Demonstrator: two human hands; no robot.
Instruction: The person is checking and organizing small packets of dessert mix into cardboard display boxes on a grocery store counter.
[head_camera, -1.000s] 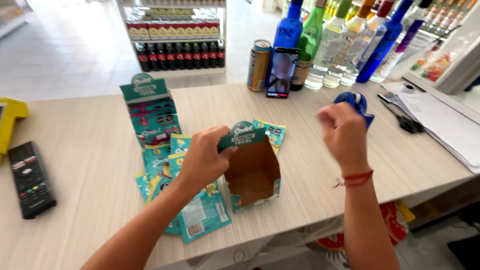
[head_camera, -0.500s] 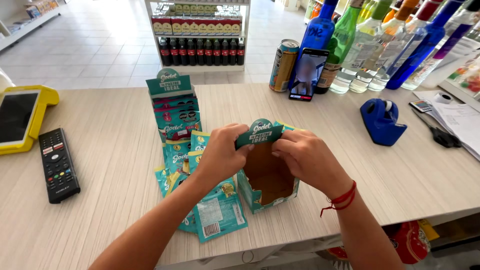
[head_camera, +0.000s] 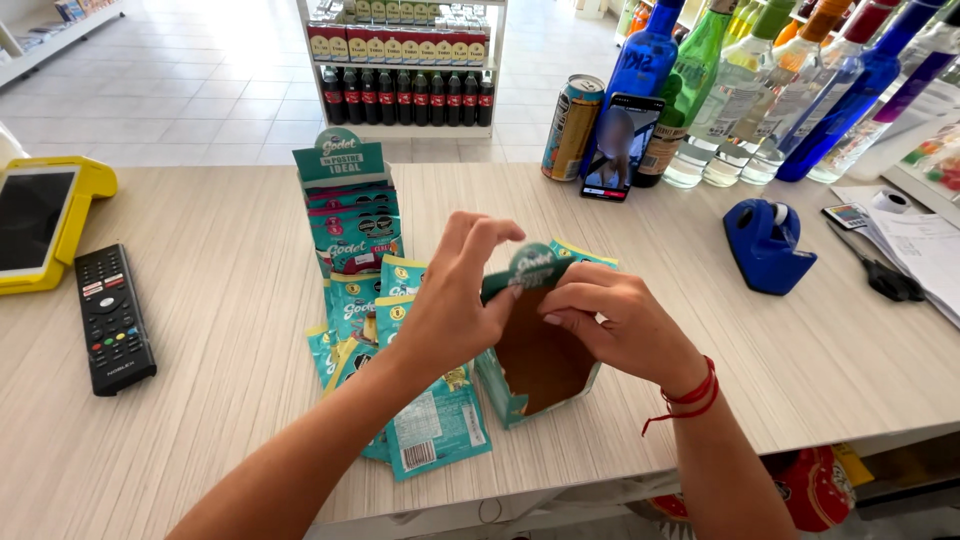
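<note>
An empty teal cardboard display box (head_camera: 530, 385) with a brown inside stands on the wooden counter (head_camera: 230, 330). My left hand (head_camera: 455, 295) pinches its round header flap from the left. My right hand (head_camera: 615, 320) grips the same flap and the box's top edge from the right; a red cord is on that wrist. Several teal sachets (head_camera: 435, 430) lie scattered under and beside my left arm. A second, filled display box (head_camera: 350, 210) of the same kind stands upright just behind them.
A blue tape dispenser (head_camera: 768, 245) sits to the right, with black scissors (head_camera: 885, 275) and papers beyond. A black remote (head_camera: 112, 318) and a yellow-cased tablet (head_camera: 40, 225) lie at the left. A can (head_camera: 572, 128), a phone (head_camera: 620, 148) and several bottles line the back edge.
My right hand left the blue tape dispenser on the counter and came to the empty box, joining my left hand on the header flap. The camera view shifted slightly left.
</note>
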